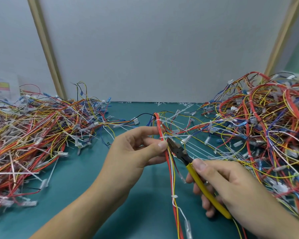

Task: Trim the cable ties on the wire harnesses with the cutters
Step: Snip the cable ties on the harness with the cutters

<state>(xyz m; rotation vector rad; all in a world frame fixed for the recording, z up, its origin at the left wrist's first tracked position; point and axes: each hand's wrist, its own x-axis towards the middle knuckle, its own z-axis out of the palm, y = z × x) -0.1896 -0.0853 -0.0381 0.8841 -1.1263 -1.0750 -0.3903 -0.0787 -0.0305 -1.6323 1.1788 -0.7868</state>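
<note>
Head view: right hand grips cutters pointing up-left; left hand pinches harness.

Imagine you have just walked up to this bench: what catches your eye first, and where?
Two tangled masses of coloured wire harnesses stand out first: the left heap and the right heap on the green mat. In the centre, the left hand pinches one harness while the right hand holds yellow-handled cutters, their tip at its white cable tie.
</note>
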